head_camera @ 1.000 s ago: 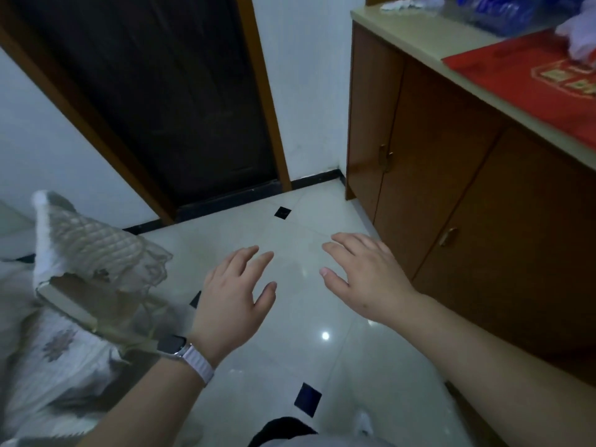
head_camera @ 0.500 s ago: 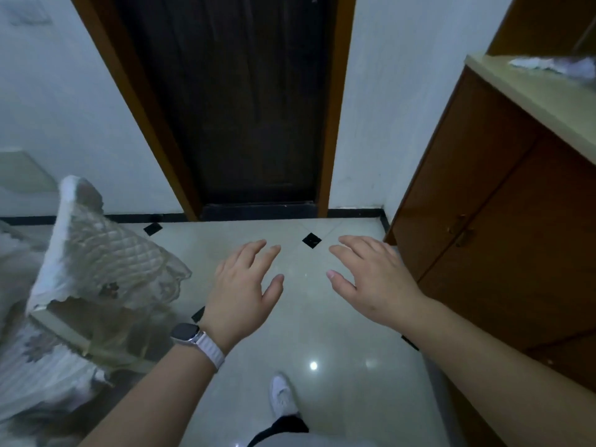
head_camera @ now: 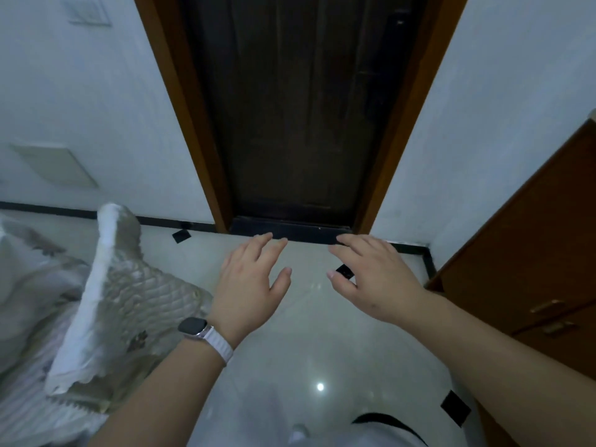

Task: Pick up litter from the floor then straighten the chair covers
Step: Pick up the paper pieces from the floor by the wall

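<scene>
While both hands hover palm-down before the dark door (head_camera: 296, 108), no litter shows on the tiled floor (head_camera: 306, 350), so the step in hand is probably the covers; left hand (head_camera: 248, 291) and right hand (head_camera: 374, 282): each grip slack, fingers spread, holding nothing; the next move likely calls for a reach left of the door to the rumpled quilted chair cover (head_camera: 129, 291); counted: two hands, one clear cover, one smartwatch (head_camera: 193, 327), three black floor insets (head_camera: 454, 411).
</scene>
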